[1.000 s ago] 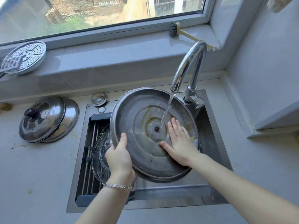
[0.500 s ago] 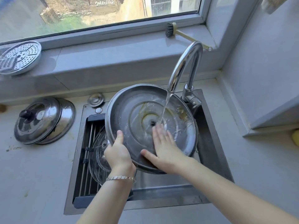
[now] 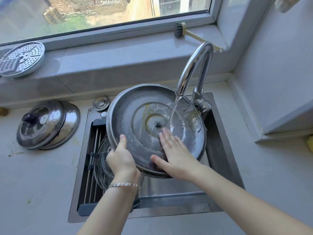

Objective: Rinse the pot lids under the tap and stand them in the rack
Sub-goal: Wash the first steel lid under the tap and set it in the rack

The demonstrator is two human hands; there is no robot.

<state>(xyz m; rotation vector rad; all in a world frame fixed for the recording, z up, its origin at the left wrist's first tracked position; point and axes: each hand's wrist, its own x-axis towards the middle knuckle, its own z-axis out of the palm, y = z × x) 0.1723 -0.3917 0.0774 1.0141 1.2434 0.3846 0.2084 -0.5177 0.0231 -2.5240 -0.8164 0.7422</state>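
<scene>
Countertop (image 3: 42,184) bears stacked lids (image 3: 45,124) (steel) beside sink (image 3: 220,145).

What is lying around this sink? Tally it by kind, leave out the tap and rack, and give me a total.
Steel lids: 3
Glass lid: 1
Steamer plate: 1
Brush: 1
Sink plug: 1
Total: 7
</scene>
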